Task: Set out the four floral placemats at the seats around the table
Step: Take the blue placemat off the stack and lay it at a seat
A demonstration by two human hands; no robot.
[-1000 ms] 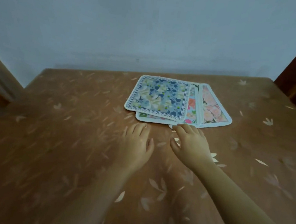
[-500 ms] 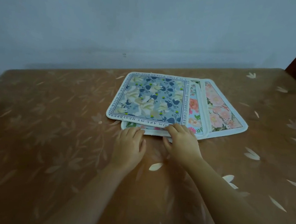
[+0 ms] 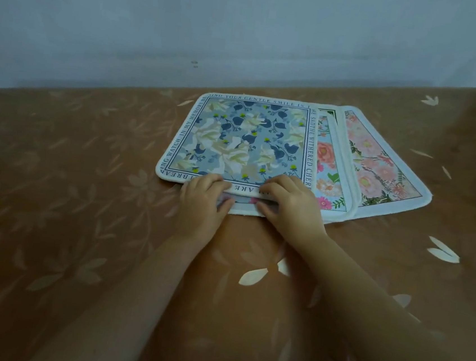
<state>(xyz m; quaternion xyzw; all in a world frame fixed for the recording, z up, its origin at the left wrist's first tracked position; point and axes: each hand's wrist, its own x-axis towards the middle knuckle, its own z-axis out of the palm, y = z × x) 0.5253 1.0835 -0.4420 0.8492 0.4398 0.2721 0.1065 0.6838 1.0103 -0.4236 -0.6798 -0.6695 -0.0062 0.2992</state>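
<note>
Two bare forearms reach in from the near edge over the tabletop (image 3: 82,193), which is covered in a brown cloth printed with pale leaves and petals. The left hand (image 3: 204,197) and the right hand (image 3: 290,203) lie side by side, close but apart, at the near edge of a fanned stack of floral placemats. Each hand pinches the near border of the top one, the blue placemat (image 3: 247,140), with fingers curled over its lettered rim and the thumb tucked beneath, so that the edge stands slightly off the mat below. Fanned out to the right from under it are a light-blue placemat (image 3: 328,160) with pink blooms and then a pink placemat (image 3: 379,165), the rightmost, flat on the cloth. A green corner (image 3: 326,112) shows between the top two. The stack sits toward the far side of the tabletop, near a pale blue wall (image 3: 247,19).
</note>
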